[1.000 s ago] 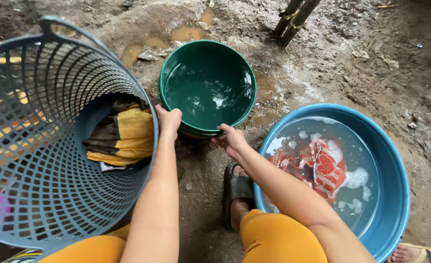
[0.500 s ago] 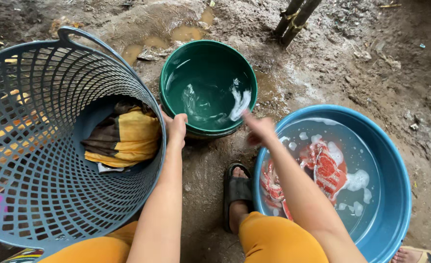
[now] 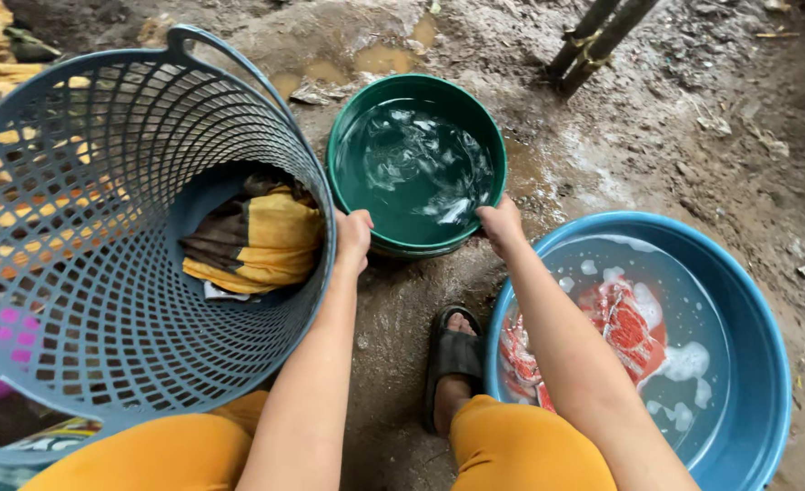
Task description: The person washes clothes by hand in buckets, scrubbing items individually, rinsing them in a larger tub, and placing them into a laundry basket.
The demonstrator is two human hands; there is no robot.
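A green bucket of sloshing, slightly soapy water stands on the muddy ground ahead of me. My left hand grips its near left rim. My right hand grips its near right rim. Beside my right arm sits a blue basin of soapy water with a red and white cloth soaking in it. To my left a blue-grey slotted laundry basket leans toward me, with a yellow and brown cloth inside.
My foot in a black sandal rests between basket and basin. Puddles lie beyond the bucket on wet mud. Dark poles stand at the upper right. My knees in orange trousers fill the bottom edge.
My right hand came out of the bucket's water and closed on its near rim. The water now swirls. The bucket and basket appear closer in view.
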